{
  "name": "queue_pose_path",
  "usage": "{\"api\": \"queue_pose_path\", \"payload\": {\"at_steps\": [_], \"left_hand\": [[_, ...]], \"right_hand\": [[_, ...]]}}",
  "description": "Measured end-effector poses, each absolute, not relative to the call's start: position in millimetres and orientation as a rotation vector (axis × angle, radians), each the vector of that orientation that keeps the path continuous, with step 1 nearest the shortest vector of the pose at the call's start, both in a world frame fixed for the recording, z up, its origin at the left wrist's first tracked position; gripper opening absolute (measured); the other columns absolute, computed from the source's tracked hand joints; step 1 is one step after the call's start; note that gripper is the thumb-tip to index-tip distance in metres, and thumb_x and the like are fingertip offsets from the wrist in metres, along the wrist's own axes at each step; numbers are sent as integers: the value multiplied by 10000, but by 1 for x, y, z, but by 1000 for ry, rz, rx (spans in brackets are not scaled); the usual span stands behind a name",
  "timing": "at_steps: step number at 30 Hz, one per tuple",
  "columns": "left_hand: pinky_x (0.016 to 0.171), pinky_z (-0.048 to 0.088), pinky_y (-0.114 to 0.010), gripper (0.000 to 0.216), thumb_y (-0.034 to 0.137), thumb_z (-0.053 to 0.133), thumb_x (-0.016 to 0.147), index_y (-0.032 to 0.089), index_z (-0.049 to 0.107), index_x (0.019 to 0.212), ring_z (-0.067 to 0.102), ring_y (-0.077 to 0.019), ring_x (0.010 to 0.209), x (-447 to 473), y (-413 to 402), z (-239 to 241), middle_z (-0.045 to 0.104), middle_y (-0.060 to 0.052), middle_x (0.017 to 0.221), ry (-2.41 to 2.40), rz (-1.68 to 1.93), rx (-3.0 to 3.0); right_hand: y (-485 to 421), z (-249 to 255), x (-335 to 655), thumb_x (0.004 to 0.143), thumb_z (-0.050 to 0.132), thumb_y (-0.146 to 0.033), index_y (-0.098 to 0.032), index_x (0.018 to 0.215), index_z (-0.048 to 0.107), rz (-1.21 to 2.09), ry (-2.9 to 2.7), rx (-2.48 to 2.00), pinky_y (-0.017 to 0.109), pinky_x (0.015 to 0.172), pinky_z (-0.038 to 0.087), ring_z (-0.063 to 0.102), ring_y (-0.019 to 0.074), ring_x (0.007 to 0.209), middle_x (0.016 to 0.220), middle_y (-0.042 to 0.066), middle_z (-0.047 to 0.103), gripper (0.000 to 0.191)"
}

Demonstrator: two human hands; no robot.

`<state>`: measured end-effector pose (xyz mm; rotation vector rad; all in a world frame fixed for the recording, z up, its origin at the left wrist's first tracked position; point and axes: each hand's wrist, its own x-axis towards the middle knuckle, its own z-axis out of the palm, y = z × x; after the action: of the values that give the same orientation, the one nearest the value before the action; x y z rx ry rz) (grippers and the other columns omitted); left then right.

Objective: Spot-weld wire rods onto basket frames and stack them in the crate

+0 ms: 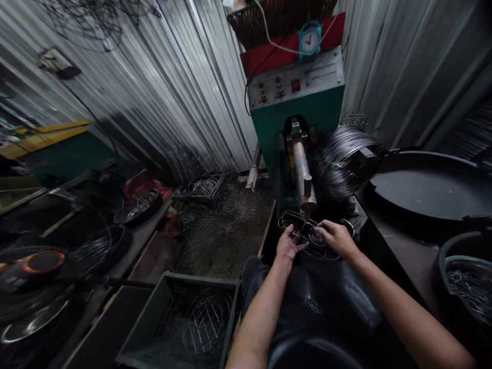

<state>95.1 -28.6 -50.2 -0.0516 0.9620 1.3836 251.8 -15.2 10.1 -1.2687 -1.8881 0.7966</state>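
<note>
Below the electrode of the green spot welder (265, 120), a round wire frame (318, 251) is held between both of my hands. My left hand (288, 245) grips its left side, the thumb and fingers around the wire. On the right, my right hand (336, 237) pinches a wire with thumb and index finger, close under the electrode tip (307, 215). The exact contact between tip and wire is too small to tell. A dark apron (326, 318) covers my lap beneath the frame.
A green crate (165, 302) with wire baskets (207, 323) stands at lower left. More wire pieces (207, 220) lie on the floor. Right of the welder are a wire coil (342, 159), a large round tray (423, 179) and a bowl of small metal parts (469, 287).
</note>
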Motion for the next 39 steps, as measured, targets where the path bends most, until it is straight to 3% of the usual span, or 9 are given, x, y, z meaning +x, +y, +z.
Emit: {"api": "queue_pose_path", "payload": {"at_steps": [10, 18, 22, 25, 29, 34, 36, 39], "left_hand": [[799, 450, -576, 303, 280, 750, 571, 157, 557, 769, 494, -97, 648, 97, -34, -55, 485, 25, 706, 947, 1464, 59], [795, 458, -562, 280, 305, 737, 615, 165, 557, 778, 497, -91, 609, 100, -30, -55, 492, 28, 678, 926, 1385, -16], [799, 462, -523, 373, 442, 697, 649, 173, 556, 865, 551, -142, 700, 99, -43, -58, 535, -11, 759, 983, 1390, 90], [891, 419, -455, 525, 438, 769, 551, 195, 558, 965, 550, -232, 967, 103, -67, -57, 558, -74, 979, 1270, 1559, 425], [1030, 293, -415, 697, 207, 875, 310, 211, 606, 952, 401, -318, 1199, 124, -90, -53, 520, -129, 1155, 1423, 1676, 996], [1083, 110, -486, 607, 199, 858, 385, 216, 599, 934, 380, -329, 1213, 147, -86, -55, 541, -117, 1119, 1471, 1609, 1241], [1077, 115, -494, 566, 203, 849, 414, 221, 593, 919, 412, -319, 1175, 147, -85, -55, 553, -100, 1080, 1456, 1569, 1273], [1032, 255, -446, 556, 182, 845, 414, 217, 598, 911, 473, -289, 1090, 141, -87, -50, 562, -80, 1004, 1398, 1546, 1214]], "right_hand": [[-23, 6, 254, 770, 446, -535, -211, 631, 545, 795, -1872, -1327, 242, 484, 340, 462, 137, 494, 506, -10, 518, 366], [-17, 5, 247, 785, 452, -522, -211, 641, 581, 663, -1891, -1367, 259, 494, 344, 497, 149, 487, 522, 17, 572, 366], [-29, -3, 262, 765, 520, -501, -205, 843, 633, 789, -1782, -1241, 294, 652, 440, 601, 204, 737, 801, 59, 672, 327], [-45, -24, 287, 721, 596, -502, -210, 1053, 579, 850, -1620, -1278, 345, 755, 463, 608, 232, 867, 954, 74, 664, 443], [-60, -58, 310, 675, 627, -538, -202, 919, 602, 922, -1555, -1332, 379, 810, 462, 608, 242, 879, 914, 76, 664, 416], [-61, -68, 312, 673, 611, -573, -189, 834, 650, 1006, -1495, -1265, 402, 854, 454, 611, 252, 897, 888, 80, 675, 418], [-63, -62, 313, 647, 627, -588, -189, 813, 671, 1065, -1508, -1240, 410, 847, 464, 619, 261, 888, 876, 83, 687, 434], [-68, -50, 315, 636, 638, -595, -198, 804, 690, 1112, -1552, -1202, 405, 815, 484, 630, 264, 856, 857, 82, 696, 434]]}}
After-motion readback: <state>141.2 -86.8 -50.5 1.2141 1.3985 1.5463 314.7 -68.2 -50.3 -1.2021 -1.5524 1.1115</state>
